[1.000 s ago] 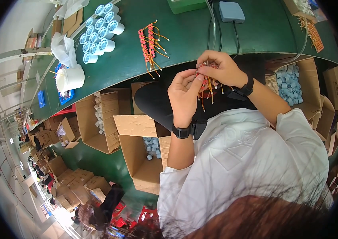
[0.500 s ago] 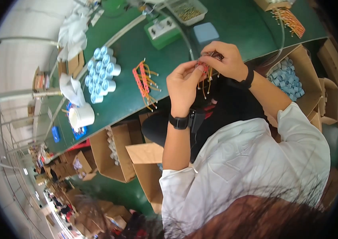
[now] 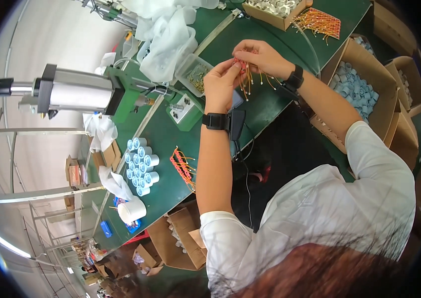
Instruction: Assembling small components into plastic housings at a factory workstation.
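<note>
My left hand and my right hand meet over the far side of the green table. Both are closed in a pinch on a red strip with orange wires. The thin wires hang below my fingers and have pale ends; my fingers hide much of the red part. Under my left wrist lies a blue-grey block, mostly covered. A similar wired red strip rests on the table to the left of my left forearm.
Light blue cups stand grouped on the left. A green press and a clear tray of brass-coloured pieces sit left of my hands. More wired red strips lie at the far right, near a box of blue parts.
The view has swung, bringing the press and white plastic bags into sight. Both hands have moved farther out over the table, still with the wired strip between them.
</note>
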`<state>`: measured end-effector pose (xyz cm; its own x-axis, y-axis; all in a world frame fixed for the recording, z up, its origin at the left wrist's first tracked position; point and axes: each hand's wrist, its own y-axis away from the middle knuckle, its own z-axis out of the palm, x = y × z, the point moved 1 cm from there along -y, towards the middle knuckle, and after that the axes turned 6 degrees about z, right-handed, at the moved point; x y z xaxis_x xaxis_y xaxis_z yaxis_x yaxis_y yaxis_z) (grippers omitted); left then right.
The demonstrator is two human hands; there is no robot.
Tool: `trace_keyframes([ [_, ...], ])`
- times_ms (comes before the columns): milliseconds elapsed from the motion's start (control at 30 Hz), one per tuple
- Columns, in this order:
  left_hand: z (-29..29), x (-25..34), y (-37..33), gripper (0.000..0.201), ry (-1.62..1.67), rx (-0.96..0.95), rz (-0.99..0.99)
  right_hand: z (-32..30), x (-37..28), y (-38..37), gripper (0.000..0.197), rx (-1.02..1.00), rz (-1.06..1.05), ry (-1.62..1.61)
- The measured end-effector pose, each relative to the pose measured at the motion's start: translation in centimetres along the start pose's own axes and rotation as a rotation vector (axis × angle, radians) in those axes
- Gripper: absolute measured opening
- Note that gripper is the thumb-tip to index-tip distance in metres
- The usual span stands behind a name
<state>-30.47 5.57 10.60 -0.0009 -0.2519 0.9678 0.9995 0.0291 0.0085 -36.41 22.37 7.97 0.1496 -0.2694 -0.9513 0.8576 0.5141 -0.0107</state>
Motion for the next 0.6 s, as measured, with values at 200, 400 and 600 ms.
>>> trace_keyframes([
  [200,-0.4,-0.6,-4.3,0.028,-0.183,0.017,-0.015,-2.0,0.4,-3.4,0.024,0.089,-0.331,0.462],
  [400,-0.2,-3.9,-7.7,0.027,-0.24,0.153,0.02,-3.6,1.6,-5.0,0.025,0.253,-0.589,0.831],
  [600,-0.8,-4.3,-10.6,0.036,-0.227,0.14,-0.111,-6.0,4.0,-9.8,0.033,0.269,-0.214,0.867],
])
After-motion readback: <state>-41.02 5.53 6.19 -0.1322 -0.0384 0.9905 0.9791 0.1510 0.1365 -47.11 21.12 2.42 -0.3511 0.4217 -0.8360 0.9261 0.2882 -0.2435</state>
